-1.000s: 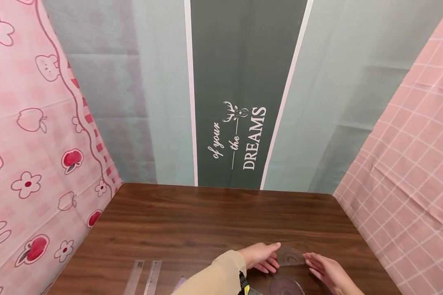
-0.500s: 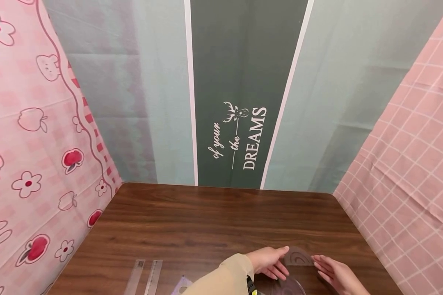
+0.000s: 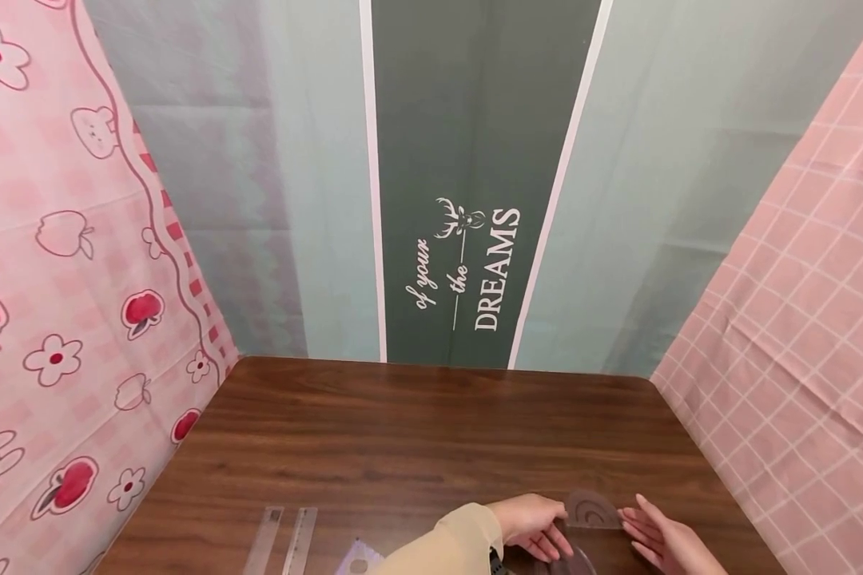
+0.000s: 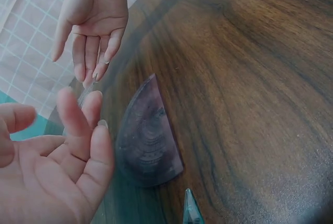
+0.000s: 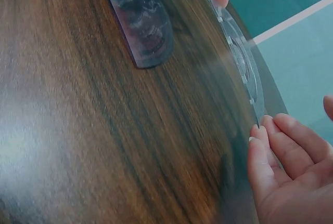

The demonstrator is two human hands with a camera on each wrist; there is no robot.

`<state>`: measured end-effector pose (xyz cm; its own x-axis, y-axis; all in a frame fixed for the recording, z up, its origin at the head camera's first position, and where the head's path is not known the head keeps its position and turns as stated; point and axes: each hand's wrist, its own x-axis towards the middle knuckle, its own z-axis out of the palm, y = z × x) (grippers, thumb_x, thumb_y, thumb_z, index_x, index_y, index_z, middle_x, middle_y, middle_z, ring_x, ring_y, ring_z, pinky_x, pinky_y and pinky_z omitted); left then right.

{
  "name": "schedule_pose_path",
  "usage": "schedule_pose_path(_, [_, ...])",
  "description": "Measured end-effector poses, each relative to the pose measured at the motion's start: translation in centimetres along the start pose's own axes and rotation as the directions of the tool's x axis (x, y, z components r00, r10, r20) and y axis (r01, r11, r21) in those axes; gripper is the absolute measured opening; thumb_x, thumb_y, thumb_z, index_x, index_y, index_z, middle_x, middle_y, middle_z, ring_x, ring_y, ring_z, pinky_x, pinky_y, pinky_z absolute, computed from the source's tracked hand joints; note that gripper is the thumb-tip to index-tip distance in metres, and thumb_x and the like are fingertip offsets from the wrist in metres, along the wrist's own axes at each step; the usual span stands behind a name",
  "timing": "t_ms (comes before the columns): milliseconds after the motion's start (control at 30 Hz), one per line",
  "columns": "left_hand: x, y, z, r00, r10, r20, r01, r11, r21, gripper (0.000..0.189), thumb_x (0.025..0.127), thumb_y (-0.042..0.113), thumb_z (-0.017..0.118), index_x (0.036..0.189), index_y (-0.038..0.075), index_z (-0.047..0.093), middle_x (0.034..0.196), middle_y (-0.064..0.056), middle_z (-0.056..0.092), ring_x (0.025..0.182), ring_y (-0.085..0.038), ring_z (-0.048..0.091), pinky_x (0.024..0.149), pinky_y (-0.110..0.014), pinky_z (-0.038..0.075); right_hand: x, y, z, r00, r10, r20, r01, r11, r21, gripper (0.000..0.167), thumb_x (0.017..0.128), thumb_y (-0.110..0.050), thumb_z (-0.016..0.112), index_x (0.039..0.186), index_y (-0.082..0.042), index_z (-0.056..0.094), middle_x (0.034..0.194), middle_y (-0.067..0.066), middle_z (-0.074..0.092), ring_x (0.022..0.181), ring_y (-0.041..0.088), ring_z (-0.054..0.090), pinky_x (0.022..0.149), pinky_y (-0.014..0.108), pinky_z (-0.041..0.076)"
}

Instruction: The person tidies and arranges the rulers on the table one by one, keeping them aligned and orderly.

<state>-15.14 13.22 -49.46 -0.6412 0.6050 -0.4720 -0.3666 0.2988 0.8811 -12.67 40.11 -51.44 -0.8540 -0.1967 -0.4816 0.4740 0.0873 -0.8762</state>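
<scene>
A clear protractor [image 3: 591, 511] spans the gap between my two hands, tilted up on its edge. My left hand [image 3: 535, 523] touches its left end with the fingertips, the thumb apart from the fingers in the left wrist view. At the other end are the straight fingertips of my right hand [image 3: 660, 535], whose thumb stands away. In the right wrist view the protractor [image 5: 242, 60] shows nearly edge-on. A darker, purplish protractor [image 4: 148, 135] lies flat on the table near the left hand; in the head view the left hand partly covers it.
Two clear rulers [image 3: 264, 539] lie side by side at the front left of the wooden table [image 3: 431, 431]. A purple-tinted drawing template [image 3: 358, 555] is partly hidden by my left sleeve [image 3: 446, 543]. Printed cloths hang behind and on both sides.
Both hands have shifted right and slightly toward me with the clear protractor between them. More of the purple-tinted template shows beside the left sleeve.
</scene>
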Motion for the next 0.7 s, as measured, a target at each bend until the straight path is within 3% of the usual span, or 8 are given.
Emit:
schedule_pose_path(133, [0.1,0.1,0.4,1.0,0.03,-0.011,-0.03,1.0,0.001,0.018,0.085,0.009,0.042,0.096,0.011,0.057,0.077,-0.02,0.068,0.043,-0.008,0.045,0.05,-0.023,0.044,-0.3,-0.3,-0.5,1.0,0.014,0.028,-0.012,0.999,-0.043,0.085,0.098,-0.051,0.029,0.132,0.026,0.019,0.124,0.02,0.055,0.101,0.007,0.057,0.091,0.039,0.046])
schedule_pose_path(367, [0.2,0.0,0.8,0.999,0.032,-0.041,-0.032,0.999,-0.001,0.042,0.085,0.007,0.042,0.126,0.009,0.051,0.074,-0.02,0.066,0.04,-0.007,0.039,0.046,-0.021,0.039,-0.9,-0.8,-0.8,0.998,0.031,0.058,-0.029,0.999,-0.034,0.086,0.098,-0.053,0.027,0.132,0.026,0.021,0.124,0.018,0.056,0.101,0.008,0.057,0.092,0.04,0.045])
schedule_pose_path(500, [0.2,0.0,0.9,0.998,0.033,-0.056,-0.033,0.999,0.004,0.05,0.084,0.005,0.042,0.134,0.005,0.047,0.071,-0.02,0.066,0.039,-0.006,0.036,0.044,-0.021,0.038,-1.0,-0.9,-1.0,0.996,0.043,0.078,-0.039,0.998,-0.044,0.089,0.098,-0.055,0.026,0.132,0.027,0.018,0.126,0.024,0.053,0.105,0.014,0.057,0.095,0.045,0.042])
schedule_pose_path(700, [0.5,0.0,1.2,0.997,0.019,-0.071,-0.014,0.997,0.073,0.055,0.079,0.0,0.042,0.133,0.004,0.049,0.065,-0.014,0.065,0.038,-0.005,0.03,0.041,-0.02,0.035,-1.1,-1.0,-1.6,0.99,0.07,0.123,-0.063,0.996,-0.058,0.09,0.097,-0.057,0.023,0.132,0.026,0.017,0.13,0.032,0.046,0.111,0.025,0.056,0.097,0.051,0.037])
